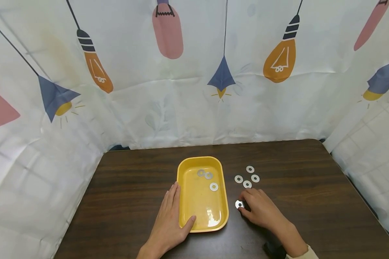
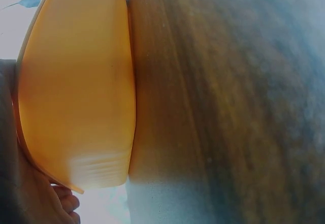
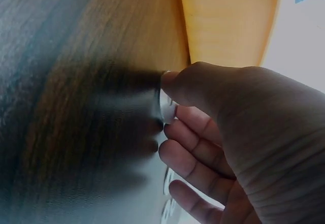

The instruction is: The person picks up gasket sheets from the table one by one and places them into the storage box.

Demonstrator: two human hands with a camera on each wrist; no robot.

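A yellow tray (image 1: 199,205) stands on the table, with three flat metal washers (image 1: 211,187) lying inside toward its far half. My left hand (image 1: 169,221) rests along the tray's left side, fingers straight and thumb over the near rim. To the right of the tray, my right hand (image 1: 260,208) pinches a washer (image 1: 236,204) between thumb and fingers. In the right wrist view that washer (image 3: 166,107) stands tilted, close over the tabletop. Several more washers (image 1: 247,169) lie loose just beyond the right hand. The left wrist view is mostly the tray's outer wall (image 2: 76,92).
The dark wood table (image 1: 133,187) reaches out on both sides of the tray. A white curtain (image 1: 188,108) printed with lamps and bulbs hangs behind its far edge and around the sides. A black object (image 1: 273,248) shows by the right wrist.
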